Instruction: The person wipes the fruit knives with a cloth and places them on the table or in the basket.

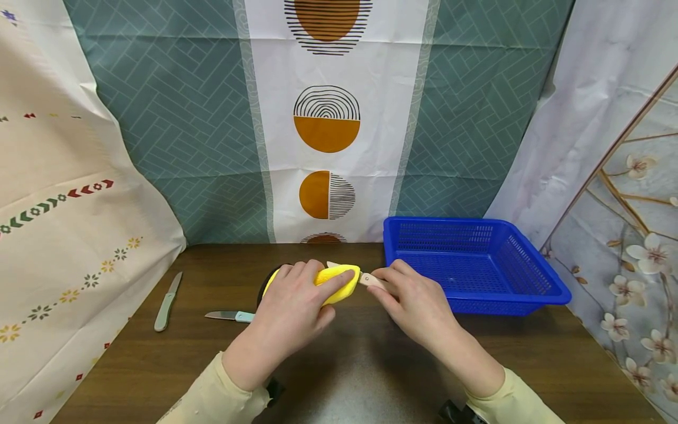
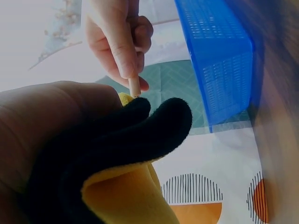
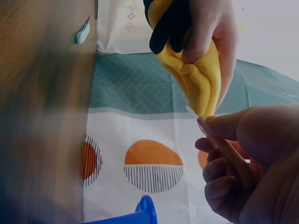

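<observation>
The fingers of your left hand (image 1: 293, 306) are curled round a soft cloth (image 1: 346, 290), with the pointer finger lying along the top of it. The thumb and fingers of your right hand (image 1: 418, 301) pinch the pale pink handle of a small knife (image 1: 373, 281). Both hands have a snug grip, close together, up above the table (image 1: 106, 377).

The table is brown and looks like wood. On the left lies a green-handled knife (image 1: 165, 309), its blade pointing away from you. Nearer your left hand lies a blue-handled knife (image 1: 244, 317), its blade pointing left. A big blue basket (image 1: 508, 301) full of little holes sits on the right, past your right hand. Behind the table hangs a green and white curtain (image 1: 450, 118) with orange and striped circles. A cream sheet (image 1: 63, 259) hangs on the left, and a flowery sheet (image 1: 630, 247) on the right.

The cloth is bright yellow on one side and very dark on the other. It is folded and bunched up. It hides most of the pink-handled blade, but a pale bit pokes out past the cloth.
</observation>
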Demonstrator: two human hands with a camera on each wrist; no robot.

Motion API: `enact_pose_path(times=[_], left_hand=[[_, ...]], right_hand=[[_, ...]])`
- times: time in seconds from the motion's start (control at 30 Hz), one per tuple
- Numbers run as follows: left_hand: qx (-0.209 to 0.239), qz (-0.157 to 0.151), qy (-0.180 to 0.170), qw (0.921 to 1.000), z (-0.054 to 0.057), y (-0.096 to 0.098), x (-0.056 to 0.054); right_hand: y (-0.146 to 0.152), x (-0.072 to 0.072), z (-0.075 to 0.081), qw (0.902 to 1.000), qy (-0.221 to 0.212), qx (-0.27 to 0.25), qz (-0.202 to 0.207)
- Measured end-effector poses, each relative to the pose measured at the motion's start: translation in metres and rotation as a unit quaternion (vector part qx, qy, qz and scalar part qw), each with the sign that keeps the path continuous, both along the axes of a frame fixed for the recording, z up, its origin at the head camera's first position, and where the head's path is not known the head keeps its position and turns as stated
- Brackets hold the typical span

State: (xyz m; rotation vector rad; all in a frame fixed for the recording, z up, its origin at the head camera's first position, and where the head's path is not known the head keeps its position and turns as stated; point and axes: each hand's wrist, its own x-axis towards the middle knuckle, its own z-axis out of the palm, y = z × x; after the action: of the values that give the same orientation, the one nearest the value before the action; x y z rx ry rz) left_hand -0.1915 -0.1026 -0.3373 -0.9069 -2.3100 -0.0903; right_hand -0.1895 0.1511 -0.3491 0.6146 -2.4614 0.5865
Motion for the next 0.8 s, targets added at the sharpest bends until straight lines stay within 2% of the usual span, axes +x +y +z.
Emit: enact_pose_path(times=[0.8], left_hand=[[0.009,0.028,-0.002,0.9996,0.002,-0.013,-0.007]], right_hand=[[0.002,-0.001,0.0,1.0,-0.005,-0.008,0.0]])
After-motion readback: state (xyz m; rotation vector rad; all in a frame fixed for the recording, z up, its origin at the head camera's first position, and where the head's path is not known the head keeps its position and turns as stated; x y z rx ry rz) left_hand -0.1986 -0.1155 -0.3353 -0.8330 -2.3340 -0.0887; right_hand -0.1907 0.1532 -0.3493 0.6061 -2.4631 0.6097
